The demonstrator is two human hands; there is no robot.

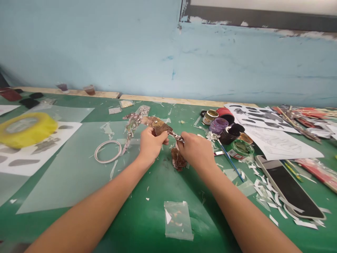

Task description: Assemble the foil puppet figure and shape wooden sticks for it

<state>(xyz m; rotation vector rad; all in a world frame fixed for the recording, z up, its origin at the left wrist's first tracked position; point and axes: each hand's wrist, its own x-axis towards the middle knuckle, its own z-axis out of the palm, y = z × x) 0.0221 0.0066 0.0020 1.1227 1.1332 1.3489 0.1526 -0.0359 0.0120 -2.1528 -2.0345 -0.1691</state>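
Note:
My left hand (151,144) pinches a flat brown piece (162,126) between thumb and fingers, above the green table. A flower-patterned, beaded strip (133,124) lies at the left end of this piece; whether they are joined I cannot tell. In my right hand (196,147) is a small silver tool that looks like a nail clipper (176,136), its tip against the right edge of the brown piece. Below the hands a crumpled brown lump (178,160) rests on the table, partly covered by the right fingers.
A white tape ring (107,151) and a big yellow tape roll (27,129) lie to the left on sheets. Right of the hands stand paint jars (219,125), a blue brush (231,161), a phone (291,188) and paper scraps. A clear plastic packet (179,221) lies in front.

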